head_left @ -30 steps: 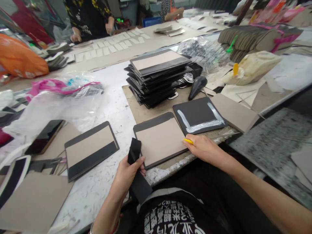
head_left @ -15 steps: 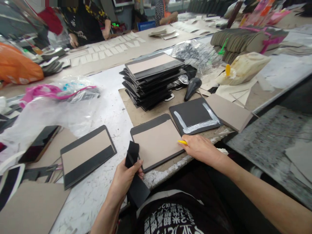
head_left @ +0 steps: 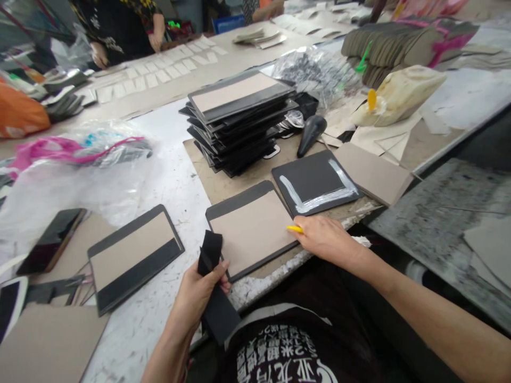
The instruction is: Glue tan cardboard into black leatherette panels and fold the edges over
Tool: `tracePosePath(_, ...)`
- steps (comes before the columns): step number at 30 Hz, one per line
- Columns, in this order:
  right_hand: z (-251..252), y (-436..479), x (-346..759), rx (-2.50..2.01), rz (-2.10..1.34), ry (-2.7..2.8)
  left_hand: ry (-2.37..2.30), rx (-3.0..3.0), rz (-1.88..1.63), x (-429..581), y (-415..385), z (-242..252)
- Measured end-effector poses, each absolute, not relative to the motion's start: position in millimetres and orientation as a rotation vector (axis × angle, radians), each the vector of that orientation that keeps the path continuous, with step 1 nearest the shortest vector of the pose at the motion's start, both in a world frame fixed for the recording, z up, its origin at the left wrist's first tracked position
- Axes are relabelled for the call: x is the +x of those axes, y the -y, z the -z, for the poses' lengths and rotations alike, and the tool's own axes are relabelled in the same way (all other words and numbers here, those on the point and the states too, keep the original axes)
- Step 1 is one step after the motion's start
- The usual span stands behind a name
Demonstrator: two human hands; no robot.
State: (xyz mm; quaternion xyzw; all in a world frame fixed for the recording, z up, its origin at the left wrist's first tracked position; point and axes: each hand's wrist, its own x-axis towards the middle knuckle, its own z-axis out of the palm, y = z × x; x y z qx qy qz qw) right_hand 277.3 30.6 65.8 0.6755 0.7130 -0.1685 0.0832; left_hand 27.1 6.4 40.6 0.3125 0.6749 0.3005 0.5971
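My left hand [head_left: 205, 284] is closed around a folded black strip [head_left: 219, 314], whose upper end sticks out above my thumb. It is at the lower left corner of a beige panel with dark borders [head_left: 253, 229], lying near the table edge. My right hand [head_left: 323, 238] is closed on a slim yellow tool [head_left: 295, 229]. Only its pointed yellow tip shows, over the panel's right edge; the remainder is hidden in my fingers. Just beyond that hand lies a dark panel [head_left: 313, 178] with a whitish smear along three sides. Another beige-and-black panel [head_left: 136, 255] lies to the left.
A tall stack of black-edged panels [head_left: 243, 125] stands ahead, beside a black cone-shaped object [head_left: 312, 135]. A yellowed plastic jug [head_left: 405, 96] lies behind on the right. On the left are a phone [head_left: 51, 239] and plastic bags [head_left: 91, 175]. Across the table stands a person [head_left: 115, 26].
The view has shifted slightly, so most things sit a little left and higher. Both hands keep their hold, and the panels lie as before.
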Motion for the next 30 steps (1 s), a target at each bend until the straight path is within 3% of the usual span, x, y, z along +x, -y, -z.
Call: tracePosePath(30, -61.8, -35.5, 282.4, 1.863, 0.492, -2.091, -1.571, 0.743, -0.605, 23.8, -12.2, -45.3)
